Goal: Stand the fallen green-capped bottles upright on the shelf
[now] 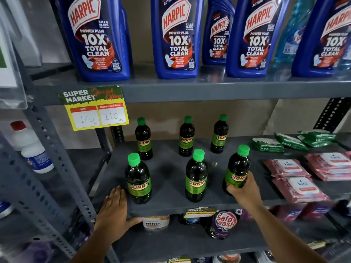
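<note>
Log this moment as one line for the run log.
bottles: six green-capped, all upright | right hand: gripping front-right bottle | left hand: flat on shelf edge | fallen: none visible

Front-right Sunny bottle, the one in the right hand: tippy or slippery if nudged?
The front-right Sunny bottle is tall and narrow, so probably tips if pushed high. It looks full of dark liquid, likely heavyish. The right hand wraps its glossy label, possibly slick.
</note>
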`<state>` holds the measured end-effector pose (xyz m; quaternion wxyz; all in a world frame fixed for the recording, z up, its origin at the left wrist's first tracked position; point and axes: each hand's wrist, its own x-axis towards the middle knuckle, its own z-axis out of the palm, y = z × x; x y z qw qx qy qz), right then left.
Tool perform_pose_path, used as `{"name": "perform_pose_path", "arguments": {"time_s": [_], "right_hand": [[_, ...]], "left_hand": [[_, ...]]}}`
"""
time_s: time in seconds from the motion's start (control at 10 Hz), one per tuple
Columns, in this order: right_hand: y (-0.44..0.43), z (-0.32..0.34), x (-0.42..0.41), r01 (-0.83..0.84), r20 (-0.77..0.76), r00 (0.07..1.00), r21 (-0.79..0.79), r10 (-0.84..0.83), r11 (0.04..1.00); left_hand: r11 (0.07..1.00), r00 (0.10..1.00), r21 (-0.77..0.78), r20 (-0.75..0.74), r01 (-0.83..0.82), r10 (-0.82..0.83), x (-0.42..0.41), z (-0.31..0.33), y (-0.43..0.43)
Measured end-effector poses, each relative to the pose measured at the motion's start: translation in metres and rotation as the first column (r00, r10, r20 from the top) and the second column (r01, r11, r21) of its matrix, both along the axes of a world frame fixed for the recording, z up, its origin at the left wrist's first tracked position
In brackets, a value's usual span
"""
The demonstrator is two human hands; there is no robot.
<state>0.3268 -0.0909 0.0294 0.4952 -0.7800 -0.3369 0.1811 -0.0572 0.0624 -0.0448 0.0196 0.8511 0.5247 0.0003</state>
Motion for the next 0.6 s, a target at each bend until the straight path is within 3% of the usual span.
{"name": "perform_pose_path", "arguments": {"time_s": [0.2, 0.3, 0.4, 0.5, 0.6], "right_hand": [[-0.001, -0.001, -0.003, -0.032, 0.022, 0.999, 0.027, 0.031, 0.999], [-0.006, 0.002, -0.007, -0.071, 0.057, 0.996, 0.073, 0.067, 0.995], [-0.015, -0.005, -0.006, -0.049, 0.221, 0.975, 0.096, 0.027, 0.994], [-0.021, -0.003, -0.005, -0.033, 0.594, 0.802, 0.144, -0.06, 0.989], [-0.017, 0.032, -0.011, -0.143, 0.776, 0.619, 0.261, -0.12, 0.955]], "left_hand": [[0.999, 0.997, -0.015, -0.058, -0.046, 0.045, 0.008, 0.023, -0.009], [0.988, 0.998, -0.15, 0.027, -0.045, 0.05, 0.007, 0.04, -0.013], [0.984, 0.944, -0.151, 0.299, -0.097, 0.139, 0.002, 0.057, -0.023], [0.978, 0.889, 0.18, 0.458, -0.104, 0.01, 0.0, 0.076, -0.04], [0.847, 0.867, 0.528, 0.395, 0.055, -0.303, 0.019, 0.113, -0.064]]}}
